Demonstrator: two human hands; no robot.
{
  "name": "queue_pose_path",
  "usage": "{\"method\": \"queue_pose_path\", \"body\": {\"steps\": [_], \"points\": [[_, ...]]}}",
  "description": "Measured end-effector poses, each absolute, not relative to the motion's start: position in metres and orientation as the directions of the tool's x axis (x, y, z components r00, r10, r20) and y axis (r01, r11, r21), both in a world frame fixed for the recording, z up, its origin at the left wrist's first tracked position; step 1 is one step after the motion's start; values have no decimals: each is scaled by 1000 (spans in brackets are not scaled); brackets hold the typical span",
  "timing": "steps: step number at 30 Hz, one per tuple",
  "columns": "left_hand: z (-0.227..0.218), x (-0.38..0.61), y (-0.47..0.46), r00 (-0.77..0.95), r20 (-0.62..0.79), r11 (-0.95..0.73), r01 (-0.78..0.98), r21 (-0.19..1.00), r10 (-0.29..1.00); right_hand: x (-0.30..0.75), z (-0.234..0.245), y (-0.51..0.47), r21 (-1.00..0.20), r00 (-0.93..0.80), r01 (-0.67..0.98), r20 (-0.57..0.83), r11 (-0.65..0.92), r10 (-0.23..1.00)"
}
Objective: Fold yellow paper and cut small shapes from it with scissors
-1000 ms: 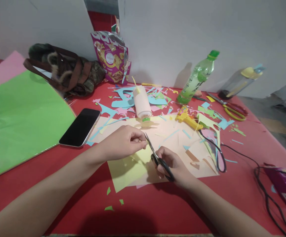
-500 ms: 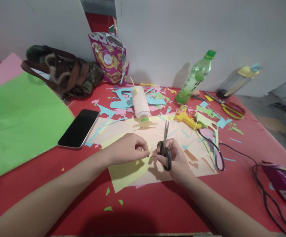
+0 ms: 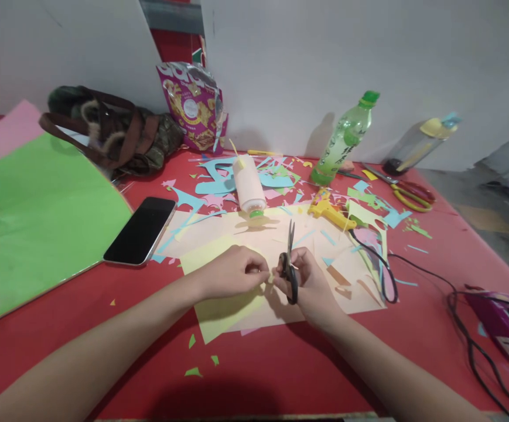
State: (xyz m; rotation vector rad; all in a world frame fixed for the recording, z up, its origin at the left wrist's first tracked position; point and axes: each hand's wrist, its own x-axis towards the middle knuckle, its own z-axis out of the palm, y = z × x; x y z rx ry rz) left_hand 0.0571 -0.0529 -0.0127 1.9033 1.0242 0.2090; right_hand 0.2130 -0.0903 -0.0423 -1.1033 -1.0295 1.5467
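My right hand (image 3: pixel 309 284) is closed around black-handled scissors (image 3: pixel 290 266), whose blades point up and away from me. Its thumb and fingertip also meet my left hand's fingertips. My left hand (image 3: pixel 236 271) pinches a tiny pale yellow bit of paper (image 3: pixel 270 278) that shows between the two hands. Below them lie a yellow sheet (image 3: pixel 212 319) and a peach sheet (image 3: pixel 280 313). Beyond the hands a bottle wrapped in pale pink paper (image 3: pixel 248 181) lies on its side, with a green cap toward me and a thin yellow strip at its far end.
On the red table (image 3: pixel 149 363), a phone (image 3: pixel 140 231) and green sheet (image 3: pixel 47 223) lie left. A yellow glue gun (image 3: pixel 331 212), its cord, a green bottle (image 3: pixel 345 138) and larger scissors (image 3: pixel 407 190) are right. Paper scraps (image 3: pixel 219 176), a snack bag (image 3: pixel 195 108) and a camouflage bag (image 3: pixel 149 143) sit behind.
My hands have come together, fingertips now meeting at the small yellow bit. The scissors have shifted slightly left with my right hand. The camera view has moved a little.
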Motion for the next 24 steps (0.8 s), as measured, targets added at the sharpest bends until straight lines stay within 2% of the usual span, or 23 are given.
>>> {"method": "queue_pose_path", "body": {"steps": [4, 8, 12, 24], "points": [[-12, 45, -42, 604, -245, -283, 643, 712, 758, 213, -42, -92, -968, -109, -180, -160, -178, 981], [-10, 20, -26, 585, -283, -436, 781, 447, 760, 213, -42, -92, -974, -122, -168, -131, -151, 984], [-14, -7, -11, 387, -371, -361, 922, 141, 844, 213, -43, -91, -973, -137, -175, -129, -152, 982], [-33, -11, 2, 347, -353, -349, 935, 60, 869, 213, -43, -91, -984, -134, -113, -120, -136, 984]]}}
